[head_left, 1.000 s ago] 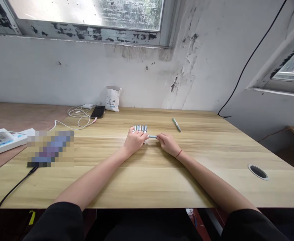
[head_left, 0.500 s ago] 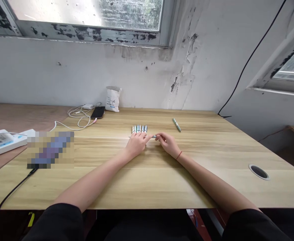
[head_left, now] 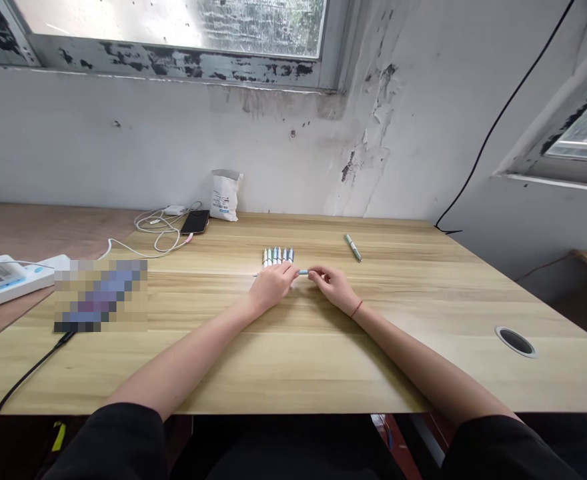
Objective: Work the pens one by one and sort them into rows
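Between my hands lies a slim pen [head_left: 303, 272], blue-green at its right end, its length running left to right. My left hand [head_left: 273, 283] is closed around the left part of it, and a thin tip shows past the hand's left side. With pinched fingers my right hand [head_left: 333, 287] grips the right end. Just beyond my left hand, several capped pens [head_left: 278, 256] stand in a neat side-by-side row, their near ends hidden by the hand. A lone green and white pen [head_left: 352, 247] lies slanted farther back on the right.
On the wooden table [head_left: 283, 360] a black phone [head_left: 195, 222] with white cables and a white packet [head_left: 225, 195] are at the back left. A blurred device [head_left: 106, 297] and a power strip [head_left: 18, 283] are at the left. A round cable hole [head_left: 515, 341] is at the right.
My left thumb and fingers have drawn in closer together on the pen. More of the pen's blue-green end shows between my hands. My right hand has shifted slightly left.
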Action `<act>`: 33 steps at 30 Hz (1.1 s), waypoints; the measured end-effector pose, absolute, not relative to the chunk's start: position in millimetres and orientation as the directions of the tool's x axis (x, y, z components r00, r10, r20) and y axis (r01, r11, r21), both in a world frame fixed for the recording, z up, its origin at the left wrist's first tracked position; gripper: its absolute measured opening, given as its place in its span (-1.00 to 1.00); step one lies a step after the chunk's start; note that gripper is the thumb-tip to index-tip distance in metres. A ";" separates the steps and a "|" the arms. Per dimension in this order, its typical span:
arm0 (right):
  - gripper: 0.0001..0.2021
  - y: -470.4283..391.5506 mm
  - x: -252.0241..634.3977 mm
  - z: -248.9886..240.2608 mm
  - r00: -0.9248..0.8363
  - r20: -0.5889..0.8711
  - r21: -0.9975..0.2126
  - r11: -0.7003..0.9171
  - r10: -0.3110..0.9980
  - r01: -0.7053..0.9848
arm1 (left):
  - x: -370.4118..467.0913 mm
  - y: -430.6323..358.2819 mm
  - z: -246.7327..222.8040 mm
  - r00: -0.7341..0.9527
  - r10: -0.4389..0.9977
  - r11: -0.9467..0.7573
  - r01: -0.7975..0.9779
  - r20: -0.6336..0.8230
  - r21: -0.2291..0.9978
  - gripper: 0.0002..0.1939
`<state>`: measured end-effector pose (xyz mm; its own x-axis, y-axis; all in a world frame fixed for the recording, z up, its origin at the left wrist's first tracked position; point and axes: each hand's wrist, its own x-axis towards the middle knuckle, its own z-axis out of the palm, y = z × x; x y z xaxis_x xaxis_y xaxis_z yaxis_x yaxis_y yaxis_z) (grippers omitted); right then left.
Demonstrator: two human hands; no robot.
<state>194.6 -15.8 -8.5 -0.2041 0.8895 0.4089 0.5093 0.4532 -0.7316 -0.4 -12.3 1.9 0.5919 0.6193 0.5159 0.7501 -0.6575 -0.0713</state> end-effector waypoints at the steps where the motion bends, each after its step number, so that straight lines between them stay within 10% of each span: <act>1: -0.70 -15.4 194.4 -8.6 -0.195 0.412 -0.750 0.453 0.890 0.482 | -0.5 -11.7 1.2 0.594 0.613 -0.666 0.743 0.521 -0.064 -0.80; 15: -0.69 -13.7 192.2 -11.1 -0.173 0.405 -0.810 0.440 0.898 0.388 | -3.1 -10.4 -0.7 0.637 0.595 -0.707 0.705 0.489 -0.058 -0.54; 33: -0.75 -20.7 188.1 -9.8 -0.198 0.452 -0.765 0.493 0.870 0.415 | 0.3 -17.6 1.3 0.524 0.685 -0.649 0.755 0.507 0.096 -0.70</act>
<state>188.1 -20.7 -9.8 -0.1979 0.8695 0.4525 0.4154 0.4925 -0.7648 0.3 -17.6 1.3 0.5236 0.6847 0.5069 0.7551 -0.6485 0.0960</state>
